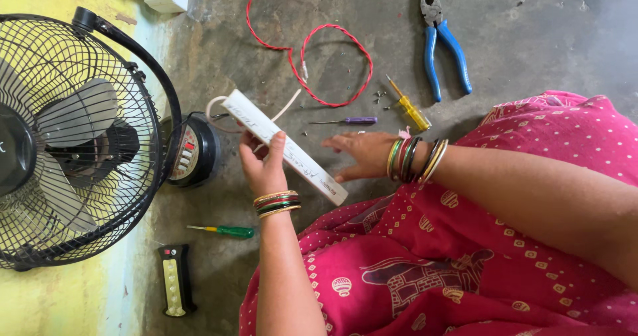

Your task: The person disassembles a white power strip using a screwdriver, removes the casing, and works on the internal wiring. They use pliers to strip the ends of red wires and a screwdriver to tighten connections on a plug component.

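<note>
The left hand point(264, 164) grips a long white casing point(286, 146), thumb over the top face and fingers curled beneath, holding it slantwise above the floor point(531, 30). The right hand point(362, 155) lies flat and empty just beside the casing's lower end, fingers straight and slightly spread, nearly touching it. Nearer the body, a green screwdriver point(226, 231) and a black tester point(176, 279) lie on the floor by the pink skirt point(425, 269). A black fan point(73, 140) stands to the left. Beyond the hands lie a purple screwdriver point(345, 120), a yellow screwdriver point(410, 107), a red twisted wire point(312, 50) and blue pliers point(442, 40).
</note>
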